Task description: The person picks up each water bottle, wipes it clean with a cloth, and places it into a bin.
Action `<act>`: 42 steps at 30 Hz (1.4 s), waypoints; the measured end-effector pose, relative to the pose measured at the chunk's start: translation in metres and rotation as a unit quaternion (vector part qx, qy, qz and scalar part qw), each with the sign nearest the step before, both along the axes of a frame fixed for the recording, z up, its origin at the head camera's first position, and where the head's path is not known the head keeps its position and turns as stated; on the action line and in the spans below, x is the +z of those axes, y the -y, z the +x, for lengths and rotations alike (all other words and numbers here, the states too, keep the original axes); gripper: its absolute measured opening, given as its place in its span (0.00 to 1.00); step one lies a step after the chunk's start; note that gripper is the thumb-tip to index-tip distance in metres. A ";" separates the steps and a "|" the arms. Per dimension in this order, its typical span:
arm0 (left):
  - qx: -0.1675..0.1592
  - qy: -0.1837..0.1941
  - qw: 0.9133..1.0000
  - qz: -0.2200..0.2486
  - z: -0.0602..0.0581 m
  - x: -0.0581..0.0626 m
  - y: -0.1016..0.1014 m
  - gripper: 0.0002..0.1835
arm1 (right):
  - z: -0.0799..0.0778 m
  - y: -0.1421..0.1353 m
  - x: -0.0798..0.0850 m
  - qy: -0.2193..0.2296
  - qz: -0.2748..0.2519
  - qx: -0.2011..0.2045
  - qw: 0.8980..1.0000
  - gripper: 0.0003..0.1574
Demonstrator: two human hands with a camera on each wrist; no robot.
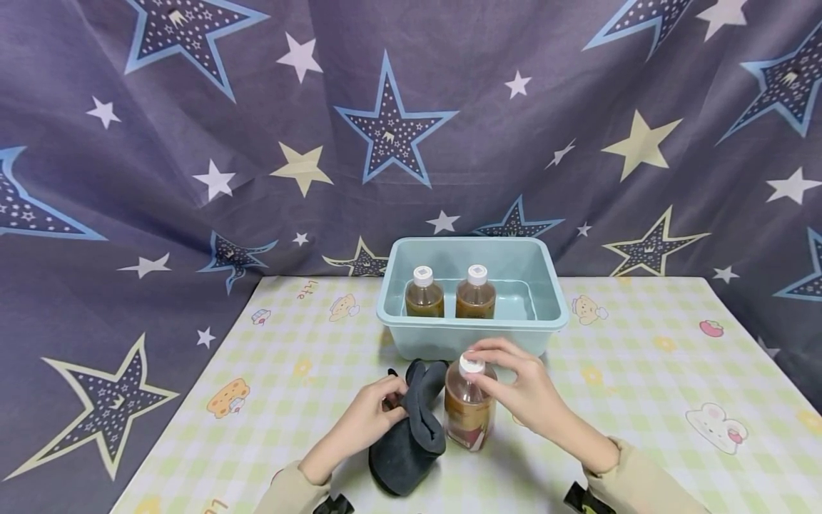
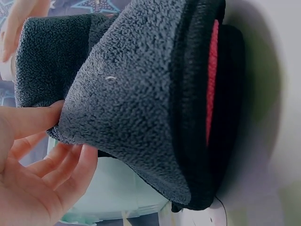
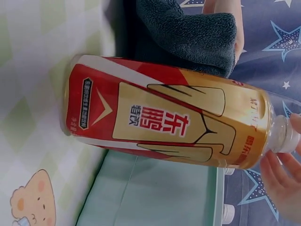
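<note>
My left hand [image 1: 370, 410] pinches a folded dark grey fuzzy cloth [image 1: 406, 450] between thumb and fingers; its lower part rests on the table. In the left wrist view, the cloth [image 2: 136, 80] shows a black edge and a strip of red. Just right of the cloth, a drink bottle [image 1: 469, 414] stands upright on the table. My right hand [image 1: 523, 385] holds its white cap from above with thumb and fingers. The right wrist view shows the bottle's red and gold label [image 3: 160, 117]. Fingers of the left hand behind the cloth are partly hidden.
Behind the bottle, a light blue plastic tub [image 1: 472, 335] stands on the checkered tablecloth [image 1: 642, 400]. Inside stand two more bottles with white caps, one left [image 1: 424, 294] and one near the middle [image 1: 476, 293]. A purple star-patterned curtain [image 1: 257, 143] hangs behind the table.
</note>
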State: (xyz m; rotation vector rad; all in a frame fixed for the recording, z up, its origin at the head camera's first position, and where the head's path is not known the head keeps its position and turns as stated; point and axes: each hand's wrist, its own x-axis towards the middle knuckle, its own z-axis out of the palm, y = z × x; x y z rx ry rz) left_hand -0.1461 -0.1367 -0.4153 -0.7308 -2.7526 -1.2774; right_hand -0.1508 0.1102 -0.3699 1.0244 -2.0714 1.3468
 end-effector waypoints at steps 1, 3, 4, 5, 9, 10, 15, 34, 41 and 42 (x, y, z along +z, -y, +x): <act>0.001 -0.002 1.000 0.000 0.000 0.000 0.000 0.10 | 0.000 -0.001 0.000 0.003 0.001 0.004 1.000 0.16; 0.002 -0.006 1.000 0.002 0.001 0.001 -0.001 0.11 | 0.000 -0.002 0.000 0.012 0.004 0.011 1.000 0.17; 0.002 -0.009 1.000 0.004 0.001 0.002 -0.001 0.11 | 0.001 -0.002 0.000 0.018 0.006 0.013 1.000 0.17; 0.002 -0.010 1.000 0.006 0.001 0.002 -0.002 0.11 | 0.001 -0.002 0.000 0.022 0.008 0.015 1.000 0.17; -0.004 -0.013 1.000 0.014 0.001 0.004 -0.004 0.11 | 0.002 -0.004 0.001 0.038 0.017 0.022 0.999 0.17; -0.006 -0.011 1.000 0.016 0.001 0.004 -0.005 0.11 | 0.001 -0.005 0.001 0.038 0.018 0.024 0.999 0.17; -0.014 -0.013 1.000 0.024 0.001 0.007 -0.009 0.10 | 0.000 -0.006 -0.001 0.025 0.016 0.032 0.999 0.19; -0.041 -0.048 0.998 0.019 -0.002 0.014 -0.024 0.11 | 0.000 -0.008 -0.002 0.031 0.013 0.043 0.999 0.20; -0.045 -0.044 0.998 0.005 -0.004 0.012 -0.026 0.12 | 0.000 -0.008 -0.003 0.033 0.012 0.047 0.998 0.20; -0.044 -0.042 0.998 0.001 -0.004 0.012 -0.026 0.12 | 0.000 -0.008 -0.003 0.033 0.012 0.046 0.998 0.20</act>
